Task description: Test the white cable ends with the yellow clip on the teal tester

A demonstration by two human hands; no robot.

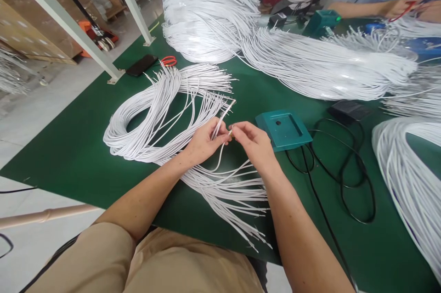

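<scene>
Left hand (209, 140), curled, is holding white wires (225, 114); right hand (254, 142), fingertips nearly together, is pinching a wire tip (230, 132). Teal recessed case (284, 131) is lying nearby on green surface (82, 146).

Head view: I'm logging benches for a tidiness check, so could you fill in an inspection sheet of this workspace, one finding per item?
Surface: green table; a large wire pile stands on its far part.
Job's things: white wires, looped in a coil beyond the left forearm, loose ends fanning out.
Clutter: flat dark object with red handles beside it.
Hands: left hand holds a few white wires near their ends; right hand has its fingertips at a wire tip, exact grip too small to tell.
Cables: black cables loop loosely right of the teal box.
Surroundings: co-worker's hand across the table; cardboard boxes at far left.
</scene>
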